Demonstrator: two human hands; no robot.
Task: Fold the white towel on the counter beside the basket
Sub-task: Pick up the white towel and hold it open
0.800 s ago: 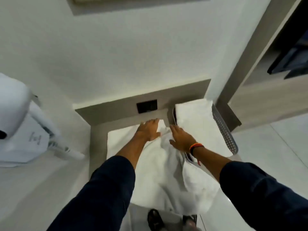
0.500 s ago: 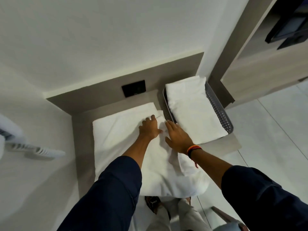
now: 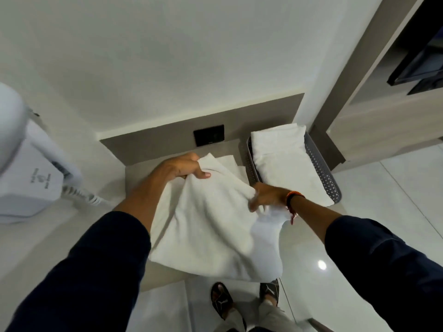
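The white towel (image 3: 211,226) lies bunched on the grey counter (image 3: 134,173), its near part hanging over the front edge. My left hand (image 3: 182,168) grips the towel's far edge and holds it lifted off the counter. My right hand (image 3: 266,196) pinches the towel's right edge, close to the basket. The grey perforated basket (image 3: 321,171) stands on the counter to the right of the towel, with folded white towels (image 3: 285,159) inside it.
A white wall-mounted hair dryer (image 3: 26,168) with a coiled cord hangs at the left. A black wall socket (image 3: 209,135) sits on the backsplash behind the towel. Below the counter edge are my feet in dark sandals (image 3: 221,300) on a glossy tiled floor.
Both hands were pressing flat on the towel; now they have closed on its edges and lifted it, bunching the cloth. The view tilted slightly.
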